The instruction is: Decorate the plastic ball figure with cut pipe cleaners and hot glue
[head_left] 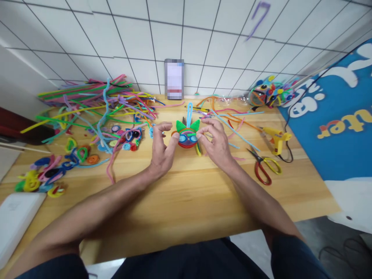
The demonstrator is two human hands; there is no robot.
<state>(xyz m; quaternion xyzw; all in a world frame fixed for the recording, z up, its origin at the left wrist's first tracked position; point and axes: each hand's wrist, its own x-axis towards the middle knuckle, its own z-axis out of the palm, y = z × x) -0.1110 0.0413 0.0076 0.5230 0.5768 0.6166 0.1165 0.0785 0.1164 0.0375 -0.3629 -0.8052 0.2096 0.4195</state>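
Note:
A small round pipe-cleaner figure [187,138] with green pointed ears, blue-ringed eyes and a red lower edge is between my hands, above the wooden table. From its top rises a light blue loop [190,115]. My left hand [163,149] has its thumb tip against the figure's left side, the other fingers curled apart from the thumb. On the right side, my right hand [214,141] pinches the figure's edge with thumb and forefinger. Yellow and dark strands show just below the figure on the right.
Pipe cleaners [87,97] heap at the back left, with coiled pieces [43,174] nearer. Scissors [263,164] and a yellow glue gun [276,138] lie right. A phone [174,79] leans on the tiled wall. A decorated jar [270,94] is back right; a white box [19,221] is left.

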